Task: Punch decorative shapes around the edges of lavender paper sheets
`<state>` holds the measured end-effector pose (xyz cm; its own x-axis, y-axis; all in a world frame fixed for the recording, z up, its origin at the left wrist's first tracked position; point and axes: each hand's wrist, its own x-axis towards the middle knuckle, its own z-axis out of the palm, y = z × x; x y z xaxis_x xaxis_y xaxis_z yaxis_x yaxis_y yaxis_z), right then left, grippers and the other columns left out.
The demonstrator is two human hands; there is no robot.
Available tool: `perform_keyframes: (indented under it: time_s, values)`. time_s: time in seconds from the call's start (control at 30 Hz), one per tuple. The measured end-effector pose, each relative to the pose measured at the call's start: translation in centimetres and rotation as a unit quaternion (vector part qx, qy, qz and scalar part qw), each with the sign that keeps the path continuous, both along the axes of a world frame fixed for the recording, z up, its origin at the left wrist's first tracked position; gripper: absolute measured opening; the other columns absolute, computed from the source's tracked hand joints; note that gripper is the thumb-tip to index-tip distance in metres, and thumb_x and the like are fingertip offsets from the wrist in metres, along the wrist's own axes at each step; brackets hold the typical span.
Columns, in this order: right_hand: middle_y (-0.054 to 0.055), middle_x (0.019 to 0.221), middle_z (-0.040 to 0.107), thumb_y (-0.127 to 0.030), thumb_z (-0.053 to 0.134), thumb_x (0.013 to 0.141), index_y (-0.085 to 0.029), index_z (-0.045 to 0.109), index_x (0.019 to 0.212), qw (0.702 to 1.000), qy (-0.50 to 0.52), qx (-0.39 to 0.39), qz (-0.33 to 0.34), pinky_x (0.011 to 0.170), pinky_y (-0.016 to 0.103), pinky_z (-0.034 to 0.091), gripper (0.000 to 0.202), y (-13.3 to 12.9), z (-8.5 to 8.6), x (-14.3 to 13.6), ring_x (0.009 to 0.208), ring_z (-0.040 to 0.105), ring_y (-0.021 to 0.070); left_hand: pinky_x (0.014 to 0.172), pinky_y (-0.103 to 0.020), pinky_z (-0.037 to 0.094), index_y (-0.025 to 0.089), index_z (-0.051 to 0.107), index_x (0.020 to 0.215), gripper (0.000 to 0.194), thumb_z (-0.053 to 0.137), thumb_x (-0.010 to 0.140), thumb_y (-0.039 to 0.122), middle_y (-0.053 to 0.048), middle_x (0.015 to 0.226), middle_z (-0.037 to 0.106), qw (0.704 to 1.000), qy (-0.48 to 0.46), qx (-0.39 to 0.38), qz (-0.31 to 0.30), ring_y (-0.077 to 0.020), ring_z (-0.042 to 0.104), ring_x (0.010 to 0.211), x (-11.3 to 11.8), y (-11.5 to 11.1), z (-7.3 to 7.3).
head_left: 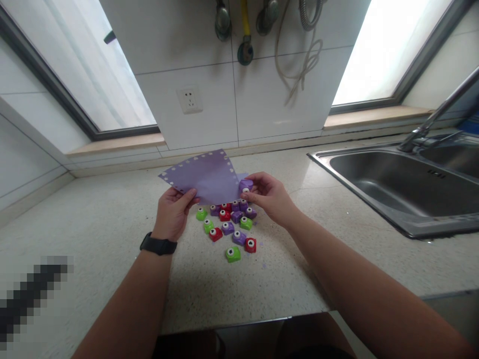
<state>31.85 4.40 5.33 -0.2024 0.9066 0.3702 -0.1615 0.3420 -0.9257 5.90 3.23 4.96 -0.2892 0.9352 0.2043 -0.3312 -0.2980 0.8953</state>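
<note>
My left hand (174,209) grips the lower left part of a purple sheet of paper (209,177), thumb on top. Small punched holes run along the sheet's left, top and right edges. Between the fingers of my right hand (271,197) is a purple craft punch (246,186), set against the paper's right edge. Below the sheet lie several small punches on the counter, among them a green punch (233,254), a red punch (250,245) and another purple punch (239,237). Part of a lighter purple sheet (242,176) shows behind the held paper.
A speckled pale counter (112,209) carries everything. On the right is a steel sink (396,179) with a faucet (415,137). A wall socket (189,99), pipe valves (245,52) and a looped cord (307,65) are on the tiled wall. Tiny paper bits lie near the punches.
</note>
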Motion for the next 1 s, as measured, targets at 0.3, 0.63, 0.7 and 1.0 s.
perform_keyframes:
  time_s: [0.3,0.63,0.7,1.0]
  values:
    - [-0.002,0.079,0.063,-0.034,0.093,0.068,-0.022,0.07,0.107,0.999,-0.046,0.011,-0.006,0.067,0.034,0.051,0.047,-0.21,0.14,0.2,0.07,0.056,0.0137,0.065,-0.019,0.062,0.015,0.075,0.087,0.041,0.099,0.055,0.022,0.0,0.083,0.076,1.0,0.011,0.005,0.003,-0.0095,0.068,0.067,0.01,-0.11,0.11]
    - [0.001,0.088,0.066,-0.031,0.092,0.069,-0.023,0.073,0.113,0.997,-0.07,0.027,0.007,0.073,0.036,0.053,0.048,-0.05,-0.34,0.17,0.075,0.057,0.0151,0.064,-0.02,0.061,0.015,0.075,0.087,0.039,0.097,0.056,0.022,0.0,0.082,0.075,1.0,0.024,0.005,0.007,-0.0102,0.068,0.067,0.13,-0.26,0.24]
    - [0.001,0.09,0.068,-0.03,0.092,0.069,-0.023,0.072,0.113,0.998,-0.064,0.023,0.014,0.076,0.037,0.054,0.049,-0.06,-0.41,0.12,0.077,0.059,0.0158,0.064,-0.02,0.061,0.015,0.075,0.087,0.039,0.098,0.056,0.022,0.0,0.081,0.075,1.0,0.025,0.006,0.009,-0.0101,0.068,0.067,0.14,-0.25,0.23]
    - [0.002,0.099,0.072,-0.03,0.092,0.07,-0.024,0.071,0.107,0.998,-0.056,0.012,0.032,0.083,0.039,0.058,0.043,-0.05,-0.29,0.13,0.081,0.065,0.0156,0.065,-0.02,0.062,0.015,0.076,0.087,0.037,0.098,0.058,0.021,-0.001,0.083,0.076,1.0,0.025,0.013,-0.001,-0.0102,0.068,0.068,-0.14,-0.18,-0.17]
